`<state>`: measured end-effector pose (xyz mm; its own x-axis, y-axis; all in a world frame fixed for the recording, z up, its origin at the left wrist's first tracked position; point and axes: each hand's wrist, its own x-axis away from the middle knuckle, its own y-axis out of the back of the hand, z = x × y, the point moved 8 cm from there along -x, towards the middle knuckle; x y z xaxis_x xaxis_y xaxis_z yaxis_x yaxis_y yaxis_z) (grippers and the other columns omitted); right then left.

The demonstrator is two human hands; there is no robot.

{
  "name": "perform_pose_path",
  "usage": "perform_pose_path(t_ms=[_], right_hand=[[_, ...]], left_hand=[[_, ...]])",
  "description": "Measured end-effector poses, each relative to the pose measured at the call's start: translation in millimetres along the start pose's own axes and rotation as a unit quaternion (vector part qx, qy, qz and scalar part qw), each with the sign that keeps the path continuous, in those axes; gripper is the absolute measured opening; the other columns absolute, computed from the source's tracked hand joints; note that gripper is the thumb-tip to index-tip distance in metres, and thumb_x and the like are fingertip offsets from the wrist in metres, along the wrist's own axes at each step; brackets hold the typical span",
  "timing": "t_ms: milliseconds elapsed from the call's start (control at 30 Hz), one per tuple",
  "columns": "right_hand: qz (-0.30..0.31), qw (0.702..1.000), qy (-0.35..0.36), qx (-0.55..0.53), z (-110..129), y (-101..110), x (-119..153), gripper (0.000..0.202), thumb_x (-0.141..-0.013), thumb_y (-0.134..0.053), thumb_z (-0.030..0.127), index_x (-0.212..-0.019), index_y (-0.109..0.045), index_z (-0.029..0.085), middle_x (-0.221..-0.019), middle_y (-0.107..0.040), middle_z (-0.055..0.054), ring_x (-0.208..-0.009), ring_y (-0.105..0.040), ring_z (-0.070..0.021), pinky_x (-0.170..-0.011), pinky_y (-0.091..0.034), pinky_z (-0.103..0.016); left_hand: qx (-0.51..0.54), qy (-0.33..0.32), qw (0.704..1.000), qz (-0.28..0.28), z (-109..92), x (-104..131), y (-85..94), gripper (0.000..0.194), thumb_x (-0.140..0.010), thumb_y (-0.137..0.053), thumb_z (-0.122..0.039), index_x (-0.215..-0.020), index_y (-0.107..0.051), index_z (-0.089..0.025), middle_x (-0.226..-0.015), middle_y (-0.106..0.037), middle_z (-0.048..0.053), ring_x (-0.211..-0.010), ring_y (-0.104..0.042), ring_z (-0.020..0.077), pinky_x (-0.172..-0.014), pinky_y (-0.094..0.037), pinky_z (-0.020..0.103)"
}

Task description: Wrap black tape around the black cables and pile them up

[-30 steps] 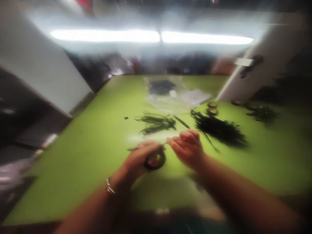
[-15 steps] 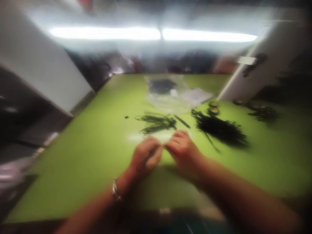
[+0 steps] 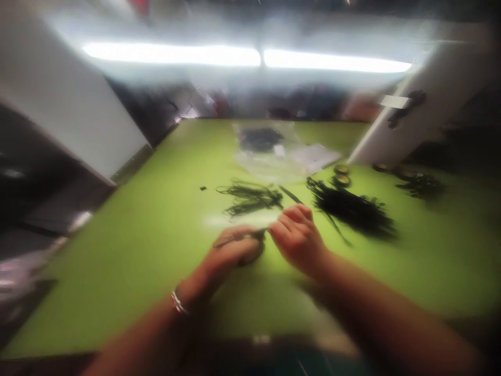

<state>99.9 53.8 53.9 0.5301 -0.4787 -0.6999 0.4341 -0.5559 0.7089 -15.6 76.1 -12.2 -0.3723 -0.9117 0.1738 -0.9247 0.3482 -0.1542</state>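
Note:
My left hand (image 3: 237,248) is closed round a thin black looped cable (image 3: 229,239), whose loop lies back over the hand toward the wrist. The cable's dark end sticks out between the two hands. My right hand (image 3: 295,235) is closed, its fingertips pinched at that dark end; what exactly lies in the pinch is hidden and blurred. Just beyond the hands lies a small group of black looped cables (image 3: 252,197). A dark, slim stick-like tool (image 3: 290,194) rests beside them, partly behind my right hand.
A larger bundle of black cables (image 3: 352,209) lies to the right on the green table (image 3: 136,261). Behind it are tape rolls (image 3: 341,180), with more black pieces (image 3: 420,185) farther right. A clear plastic bag (image 3: 262,141) and white paper (image 3: 316,155) lie at the back. A small black piece (image 3: 203,188) sits left.
My left hand has turned and lowered slightly, so the cable across it now lies flatter. My right hand has shifted slightly right, and more of the cable's end shows between the hands.

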Motion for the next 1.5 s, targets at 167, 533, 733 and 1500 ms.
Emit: perform_pose_path(t_ms=[167,533,733,1500], right_hand=[[0.005,1.0,-0.01,0.002,3,0,0,0.027,-0.088,-0.051,0.011,-0.063,-0.048,0.02,-0.06,-0.047,0.0,-0.073,-0.042,-0.0171,-0.081,-0.035,-0.034],[0.117,0.932,-0.169,-0.298,-24,-28,9,0.018,-0.092,-0.051,0.026,-0.082,-0.065,0.019,-0.077,-0.067,-0.002,-0.077,-0.055,-0.016,-0.078,-0.039,-0.032],[0.258,0.791,-0.302,-0.465,-26,-49,21,0.023,-0.089,-0.053,0.026,-0.071,-0.065,0.017,-0.061,-0.061,0.002,-0.059,-0.055,-0.0114,-0.06,-0.041,-0.024],[0.013,0.988,-0.028,-0.152,-10,-6,5,0.005,-0.088,-0.061,0.02,-0.092,-0.063,0.02,-0.075,-0.067,-0.002,-0.079,-0.052,-0.0176,-0.079,-0.039,-0.035]], left_hand=[[0.02,0.01,0.998,-0.058,2,1,1.9,0.026,-0.076,-0.067,-0.036,-0.066,-0.063,-0.012,-0.05,-0.036,-0.005,-0.047,-0.028,0.0067,-0.046,-0.019,0.024],[-0.198,-0.169,0.959,-0.11,-22,3,14.5,0.016,-0.082,-0.065,-0.026,-0.072,-0.07,-0.014,-0.076,-0.065,0.005,-0.07,-0.058,0.0154,-0.063,-0.045,0.027],[-0.291,-0.331,0.894,-0.076,-35,14,0.3,0.01,-0.083,-0.062,-0.015,-0.084,-0.072,-0.015,-0.087,-0.065,0.007,-0.08,-0.06,0.0162,-0.075,-0.049,0.029],[-0.147,-0.125,0.98,-0.054,-15,2,13.5,0.018,-0.083,-0.066,-0.031,-0.075,-0.063,-0.015,-0.06,-0.051,-0.001,-0.054,-0.044,0.0089,-0.051,-0.036,0.023]])
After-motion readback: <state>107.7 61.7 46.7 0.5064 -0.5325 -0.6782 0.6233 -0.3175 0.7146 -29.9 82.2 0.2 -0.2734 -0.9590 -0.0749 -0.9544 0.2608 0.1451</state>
